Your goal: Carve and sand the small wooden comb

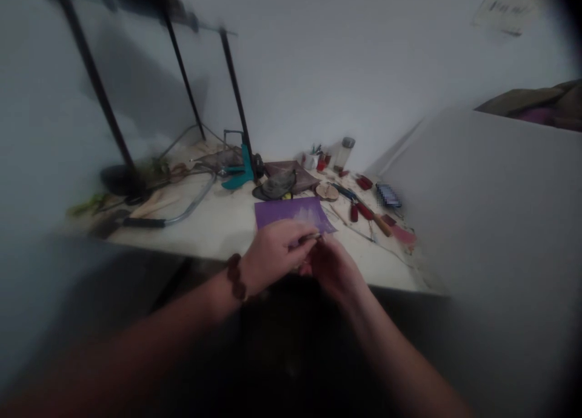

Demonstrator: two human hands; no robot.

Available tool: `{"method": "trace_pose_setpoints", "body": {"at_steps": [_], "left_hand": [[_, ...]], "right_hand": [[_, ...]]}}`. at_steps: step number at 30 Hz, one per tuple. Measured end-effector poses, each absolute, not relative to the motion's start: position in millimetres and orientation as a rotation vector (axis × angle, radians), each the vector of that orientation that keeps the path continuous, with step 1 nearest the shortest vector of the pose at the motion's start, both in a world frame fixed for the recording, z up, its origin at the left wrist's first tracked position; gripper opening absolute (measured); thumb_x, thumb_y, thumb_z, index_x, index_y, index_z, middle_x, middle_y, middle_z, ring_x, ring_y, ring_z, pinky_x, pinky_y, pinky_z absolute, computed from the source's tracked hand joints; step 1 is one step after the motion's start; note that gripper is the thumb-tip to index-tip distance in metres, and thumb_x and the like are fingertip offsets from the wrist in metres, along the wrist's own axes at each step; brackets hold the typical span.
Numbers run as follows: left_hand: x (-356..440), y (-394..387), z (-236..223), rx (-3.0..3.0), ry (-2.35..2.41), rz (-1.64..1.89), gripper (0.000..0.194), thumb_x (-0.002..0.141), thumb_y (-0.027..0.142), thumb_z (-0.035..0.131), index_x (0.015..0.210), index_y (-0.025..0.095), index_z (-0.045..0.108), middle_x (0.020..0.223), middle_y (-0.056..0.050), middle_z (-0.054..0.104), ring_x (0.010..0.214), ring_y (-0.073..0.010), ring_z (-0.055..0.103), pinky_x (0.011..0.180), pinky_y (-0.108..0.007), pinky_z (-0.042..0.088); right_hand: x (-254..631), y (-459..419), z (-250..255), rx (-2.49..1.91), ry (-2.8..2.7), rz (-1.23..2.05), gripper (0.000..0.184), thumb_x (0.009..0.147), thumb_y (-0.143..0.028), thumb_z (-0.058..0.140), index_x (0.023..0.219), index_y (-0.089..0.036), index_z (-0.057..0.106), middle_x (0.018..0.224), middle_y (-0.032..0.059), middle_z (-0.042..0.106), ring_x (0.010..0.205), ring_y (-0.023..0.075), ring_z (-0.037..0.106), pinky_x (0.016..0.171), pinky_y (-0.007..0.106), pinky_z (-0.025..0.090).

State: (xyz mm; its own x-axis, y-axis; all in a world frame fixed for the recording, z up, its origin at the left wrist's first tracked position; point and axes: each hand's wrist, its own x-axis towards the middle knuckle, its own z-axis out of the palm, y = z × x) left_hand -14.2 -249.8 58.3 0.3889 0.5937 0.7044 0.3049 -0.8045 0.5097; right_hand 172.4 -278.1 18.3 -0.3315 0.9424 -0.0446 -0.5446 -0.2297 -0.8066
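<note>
I'm looking down on a cluttered workbench (218,230), with my hands just in front of a purple sheet (291,213). My left hand (273,254), wearing a beaded bracelet (235,277), is pinching a slim tool (310,238) between closed fingers (300,243). My right hand (335,269) is curling beside it, its grip unclear.

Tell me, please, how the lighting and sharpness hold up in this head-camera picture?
In the head view, the wide lens tilts the black stand pole and darkens the corners; the left forearm is dim and blurred, while the purple sheet stays fairly clear.
</note>
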Motion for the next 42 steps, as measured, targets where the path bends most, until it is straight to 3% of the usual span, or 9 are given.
{"method": "trace_pose_setpoints", "body": {"at_steps": [8, 18, 24, 27, 32, 35, 38, 42], "left_hand": [[-17.1, -254.1, 56.8, 2.409, 0.743, 1.43, 0.018, 0.108, 0.024, 0.072, 0.123, 0.026, 0.082, 0.117, -0.007, 0.084, 0.112, -0.0234, 0.077, 0.104, -0.042, 0.062], [-20.6, -251.8, 51.6, 2.403, 0.759, 1.496, 0.015, 0.106, 0.027, 0.076, 0.119, 0.024, 0.083, 0.115, -0.008, 0.084, 0.11, -0.0237, 0.077, 0.101, -0.043, 0.062], [-25.0, -249.8, 44.8, 2.401, 0.76, 1.507, 0.015, 0.106, 0.027, 0.076, 0.119, 0.025, 0.083, 0.114, -0.007, 0.084, 0.109, -0.0234, 0.077, 0.101, -0.041, 0.062], [-36.6, -229.3, 29.7, 2.427, 0.841, 1.41, 0.019, 0.107, 0.034, 0.075, 0.122, 0.025, 0.082, 0.118, -0.008, 0.084, 0.113, -0.0242, 0.076, 0.104, -0.041, 0.061], [-60.6, -161.3, -11.1, 2.601, 1.289, 0.852, 0.036, 0.113, 0.033, 0.057, 0.139, 0.018, 0.077, 0.145, -0.015, 0.077, 0.142, -0.0316, 0.067, 0.124, -0.05, 0.051], [-70.1, -133.4, -31.2, 2.656, 1.316, 0.711, 0.043, 0.106, 0.03, 0.066, 0.146, 0.016, 0.074, 0.155, -0.018, 0.071, 0.15, -0.0365, 0.061, 0.13, -0.055, 0.045], [-74.9, -126.1, -42.0, 2.702, 1.289, 0.62, 0.052, 0.102, 0.031, 0.071, 0.152, 0.019, 0.07, 0.163, -0.017, 0.065, 0.156, -0.0382, 0.055, 0.131, -0.057, 0.042], [-70.8, -128.5, -45.5, 2.774, 1.121, 0.56, 0.05, 0.1, 0.031, 0.075, 0.15, 0.025, 0.072, 0.159, -0.011, 0.069, 0.151, -0.0323, 0.059, 0.128, -0.049, 0.044]], "right_hand": [[164.1, -281.0, 19.2, -0.606, -0.785, 1.68, 0.024, 0.095, -0.046, 0.082, 0.101, -0.023, 0.081, 0.1, 0.0037, 0.078, 0.091, 0.0203, 0.072, 0.077, 0.031, 0.063], [163.4, -283.1, 31.0, -0.603, -0.612, 1.829, 0.035, 0.093, -0.057, 0.081, 0.091, -0.023, 0.075, 0.086, 0.0012, 0.077, 0.078, 0.0191, 0.071, 0.081, 0.035, 0.064], [163.8, -280.2, 21.6, -0.576, -0.638, 1.843, 0.038, 0.094, -0.06, 0.083, 0.099, -0.022, 0.078, 0.092, 0.0031, 0.081, 0.084, 0.0197, 0.074, 0.082, 0.033, 0.065], [172.9, -255.6, 10.4, -0.841, -0.98, 1.535, 0.043, 0.096, -0.062, 0.077, 0.106, -0.021, 0.082, 0.1, 0.0062, 0.083, 0.089, 0.0227, 0.075, 0.083, 0.035, 0.063], [180.3, -186.9, -7.4, -1.516, -1.856, 0.396, 0.045, 0.095, -0.055, 0.076, 0.118, -0.018, 0.083, 0.111, 0.0104, 0.084, 0.103, 0.0273, 0.074, 0.095, 0.038, 0.058], [170.2, -162.6, -13.4, -1.559, -2.045, 0.271, 0.039, 0.096, -0.051, 0.078, 0.119, -0.02, 0.084, 0.119, 0.0124, 0.084, 0.113, 0.0287, 0.072, 0.101, 0.037, 0.054], [160.5, -155.2, -16.0, -1.593, -2.222, 0.194, 0.04, 0.099, -0.055, 0.077, 0.112, -0.019, 0.086, 0.115, 0.0149, 0.084, 0.113, 0.0303, 0.073, 0.101, 0.036, 0.052], [160.3, -150.0, -16.0, -1.658, -2.396, 0.091, 0.049, 0.101, -0.064, 0.073, 0.105, -0.017, 0.087, 0.104, 0.0175, 0.085, 0.107, 0.0324, 0.075, 0.094, 0.036, 0.051]]}}
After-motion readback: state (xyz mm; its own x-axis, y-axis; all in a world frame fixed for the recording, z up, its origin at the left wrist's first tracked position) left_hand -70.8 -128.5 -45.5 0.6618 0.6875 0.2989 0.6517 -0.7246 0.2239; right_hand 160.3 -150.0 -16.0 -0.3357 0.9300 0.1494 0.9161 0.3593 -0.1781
